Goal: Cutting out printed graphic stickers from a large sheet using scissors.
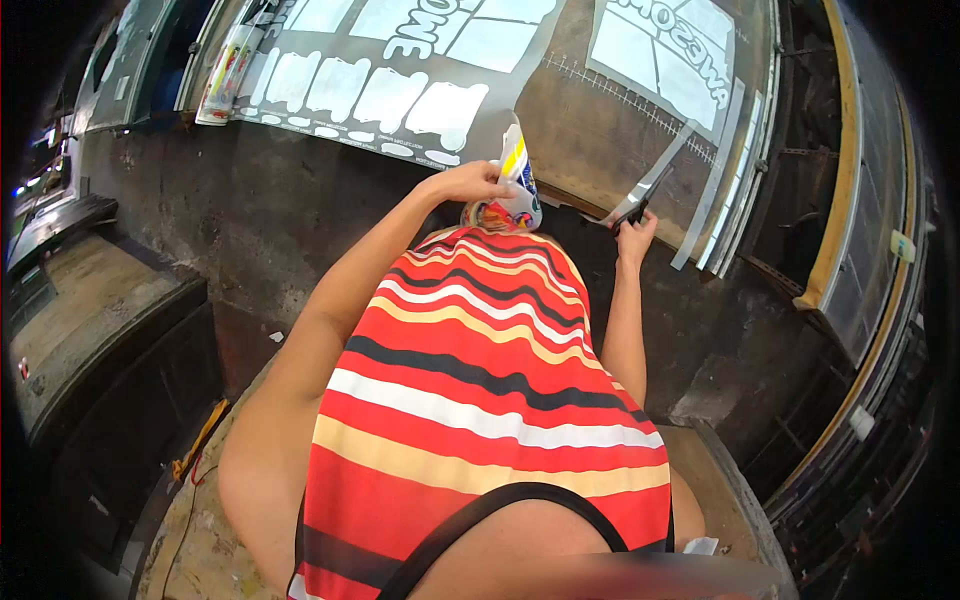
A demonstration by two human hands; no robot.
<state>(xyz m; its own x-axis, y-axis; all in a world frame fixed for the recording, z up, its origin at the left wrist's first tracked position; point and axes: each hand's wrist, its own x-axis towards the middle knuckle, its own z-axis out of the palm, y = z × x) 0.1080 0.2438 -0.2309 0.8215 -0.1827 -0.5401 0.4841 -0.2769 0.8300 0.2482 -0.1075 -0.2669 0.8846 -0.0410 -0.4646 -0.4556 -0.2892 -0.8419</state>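
Observation:
In the head view, my left hand pinches the upper edge of a printed plastic bag, white, yellow and blue above with a colourful lower part, standing at my lap. Fingers of my right hand are around the handles of a pair of dark scissors, whose blades point up over the bench edge. Beneath the blades a strip of clear film or tape runs across the surface. Beyond the hands lies a large printed film sheet with white block shapes and lettering.
A second lettered film lies at the upper right, beside a printed ruler scale. A clear printed tube or roll rests at the table's left end. Wood-edged frames stand on the right. A worn bench is at the left.

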